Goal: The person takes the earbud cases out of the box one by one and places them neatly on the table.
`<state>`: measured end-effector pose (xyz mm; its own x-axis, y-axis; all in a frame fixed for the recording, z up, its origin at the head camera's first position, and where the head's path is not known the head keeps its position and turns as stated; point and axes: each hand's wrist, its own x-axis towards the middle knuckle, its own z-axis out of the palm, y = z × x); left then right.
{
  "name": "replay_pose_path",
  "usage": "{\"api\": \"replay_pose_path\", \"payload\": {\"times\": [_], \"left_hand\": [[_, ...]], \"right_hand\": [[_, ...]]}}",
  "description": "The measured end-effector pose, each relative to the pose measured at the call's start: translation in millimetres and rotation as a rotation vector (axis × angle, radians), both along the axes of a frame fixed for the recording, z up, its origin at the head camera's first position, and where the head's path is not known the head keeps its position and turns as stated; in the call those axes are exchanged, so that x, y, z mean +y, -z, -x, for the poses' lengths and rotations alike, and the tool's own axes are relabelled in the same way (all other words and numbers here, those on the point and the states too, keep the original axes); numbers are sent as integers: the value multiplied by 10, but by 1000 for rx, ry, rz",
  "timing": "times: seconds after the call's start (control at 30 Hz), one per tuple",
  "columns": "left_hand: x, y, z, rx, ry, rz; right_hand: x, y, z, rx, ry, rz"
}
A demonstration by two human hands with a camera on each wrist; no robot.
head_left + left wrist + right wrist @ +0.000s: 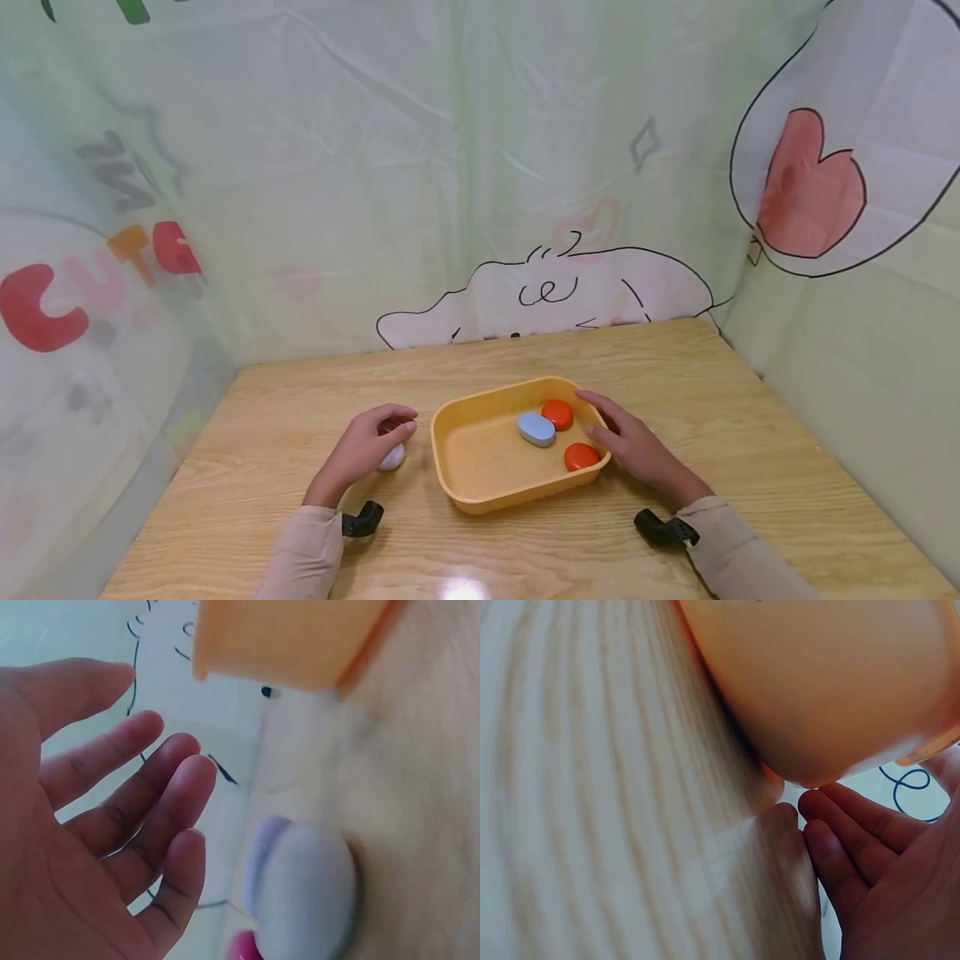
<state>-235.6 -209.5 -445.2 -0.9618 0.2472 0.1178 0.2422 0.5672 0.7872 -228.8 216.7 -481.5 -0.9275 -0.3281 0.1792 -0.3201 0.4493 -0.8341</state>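
A yellow-orange plastic tray (487, 496) sits on the wooden table. Inside it are a light-blue oval piece (536, 429) and two red rounded pieces, one at the back (557, 414) and one near the right front corner (581, 456). My right hand (637, 446) holds the tray's right end, thumb over the rim; in the right wrist view its fingertips (814, 802) meet the outer wall. My left hand (367, 446) hovers left of the tray with loosely bent fingers and holds nothing. Beside it lie a whitish rounded piece (307, 892), a lilac one (262, 855) and a pink one (244, 946).
The wooden table (300, 400) runs back to a pale printed curtain (450, 167), which also hangs along both sides. Each wrist carries a black camera mount, one on the left (363, 519) and one on the right (663, 529).
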Motion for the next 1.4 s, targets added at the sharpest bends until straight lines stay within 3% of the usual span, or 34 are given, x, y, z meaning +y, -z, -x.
{"api": "replay_pose_path", "payload": {"times": [0.23,0.6,0.9,1.17,1.4], "left_hand": [[184,-148,53,-27,59,-74],[547,-396,252,-87,335,-77],[839,-521,302,-164,455,-54],[1122,-536,443,-240,574,-76],[1431,-467,521,-261,646,-22]], "right_hand": [[-5,35,-6,-15,7,-6],[27,-4,20,3,7,-8],[4,26,9,5,0,5],[16,19,20,1,-1,-3],[-2,9,10,-6,-7,15]]}}
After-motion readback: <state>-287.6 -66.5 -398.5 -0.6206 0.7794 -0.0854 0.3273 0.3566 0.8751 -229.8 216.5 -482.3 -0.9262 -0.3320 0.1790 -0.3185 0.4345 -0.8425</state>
